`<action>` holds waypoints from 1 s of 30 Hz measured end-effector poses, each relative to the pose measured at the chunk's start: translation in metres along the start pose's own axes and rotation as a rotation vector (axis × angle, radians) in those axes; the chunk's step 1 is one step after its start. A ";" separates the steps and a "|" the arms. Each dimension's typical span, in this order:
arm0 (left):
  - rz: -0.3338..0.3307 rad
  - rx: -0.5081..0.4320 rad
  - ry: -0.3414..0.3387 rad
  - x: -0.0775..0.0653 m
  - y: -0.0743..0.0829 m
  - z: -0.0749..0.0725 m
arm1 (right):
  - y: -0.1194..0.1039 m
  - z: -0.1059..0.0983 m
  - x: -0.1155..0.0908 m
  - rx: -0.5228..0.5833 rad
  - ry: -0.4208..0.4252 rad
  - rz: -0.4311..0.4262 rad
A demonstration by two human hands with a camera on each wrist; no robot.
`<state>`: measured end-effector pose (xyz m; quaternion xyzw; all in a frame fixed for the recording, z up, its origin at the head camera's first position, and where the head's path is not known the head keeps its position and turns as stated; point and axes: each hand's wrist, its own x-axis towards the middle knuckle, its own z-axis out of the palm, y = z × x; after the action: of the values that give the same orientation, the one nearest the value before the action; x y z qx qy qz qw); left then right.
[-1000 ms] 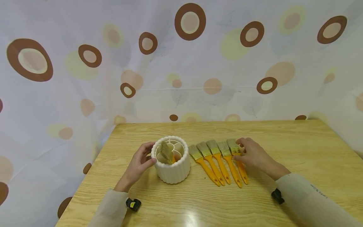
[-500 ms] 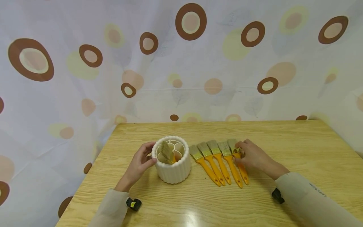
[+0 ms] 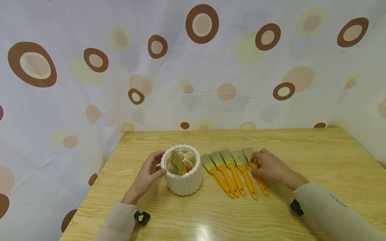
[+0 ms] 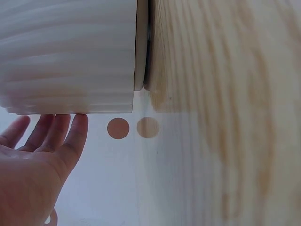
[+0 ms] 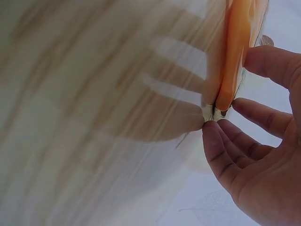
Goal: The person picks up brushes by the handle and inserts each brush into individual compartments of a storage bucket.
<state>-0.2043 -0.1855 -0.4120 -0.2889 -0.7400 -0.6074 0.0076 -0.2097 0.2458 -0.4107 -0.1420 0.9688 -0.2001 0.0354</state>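
A ribbed white round holder (image 3: 184, 184) with inner dividers stands on the table, one paintbrush (image 3: 178, 162) leaning inside it bristles up. My left hand (image 3: 149, 172) rests its fingertips and thumb against the holder's left side; in the left wrist view the fingers (image 4: 77, 134) are fairly straight at its wall. At the right end of a row of paintbrushes, my right hand (image 3: 271, 169) pinches the rightmost paintbrush (image 3: 261, 184) near its metal band. The right wrist view shows its orange handle (image 5: 235, 52) low over the wood, with thumb and fingertips at the band.
Several more yellow-handled paintbrushes (image 3: 248, 180) lie fanned side by side between the holder and my right hand, bristles away from me. The wooden table (image 3: 193, 214) ends at a patterned cloth (image 3: 181, 110) behind.
My right hand has closed its fingers on the rightmost paintbrush, and that brush's handle end has shifted slightly right, away from its neighbour. The left hand and holder stay put.
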 end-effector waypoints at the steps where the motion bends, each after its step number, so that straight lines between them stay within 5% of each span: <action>1: -0.001 0.001 0.000 0.000 0.000 0.000 | 0.000 -0.001 0.000 0.000 0.000 0.000; 30: 0.033 0.006 -0.031 -0.001 0.000 0.000 | 0.015 -0.007 -0.006 0.011 -0.007 -0.059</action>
<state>-0.2032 -0.1860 -0.4126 -0.3103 -0.7370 -0.6005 0.0070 -0.2084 0.2631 -0.4100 -0.1710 0.9630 -0.2057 0.0335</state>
